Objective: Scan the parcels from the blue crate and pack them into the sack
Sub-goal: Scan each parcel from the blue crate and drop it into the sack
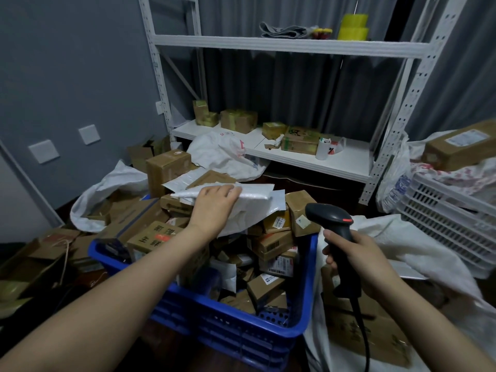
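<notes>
While our right hand [357,253] grips the scanner [332,218] above the crate's [312,277] right rim, our left hand [212,204] curls its fingers over a white mailer [255,200] atop the parcels [273,245] heaped at the crate's far edge. The sack [402,237] lies just right of the crate, beneath our right hand.

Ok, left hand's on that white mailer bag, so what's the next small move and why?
Probably lift the white plastic mailer bag clear of the blue plastic crate and turn it toward the black handheld scanner: the left hand grips it, the right hand holds the scanner, and no label shows.
</notes>
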